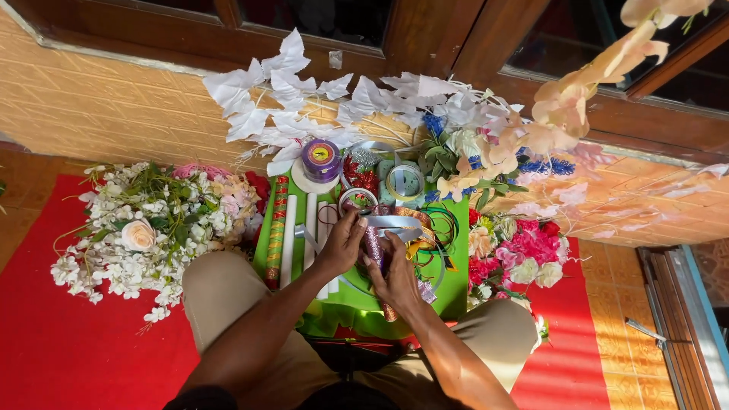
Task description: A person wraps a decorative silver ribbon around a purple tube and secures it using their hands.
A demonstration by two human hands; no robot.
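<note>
Both hands meet over the green tray [456, 292], which serves as the reference here. The left hand [342, 244] pinches one end of a silver ribbon [391, 222] above the tray's middle, fingers closed on it, and the right hand [395, 277] closes on the same ribbon just beside it, so the strip is drawn flat between them, apparently to keep it taut and untwisted. Under the right hand lies a glittery pink stick [376, 258]; whether the hand also grips it I cannot tell.

Ribbon spools [405, 182] and a purple spool [321, 158] crowd the tray's far edge, within easy reach. Rolled paper tubes [288, 239] lie along its left side. White flowers [144, 224] are heaped left of the tray, pink flowers [524, 250] right of it, white leaves [288, 99] beyond it.

The tray sits on a red mat [68, 342] over orange tiled floor [623, 364], against a wall with dark wooden window frames [456, 38]. Sunlight falls hard across everything.
</note>
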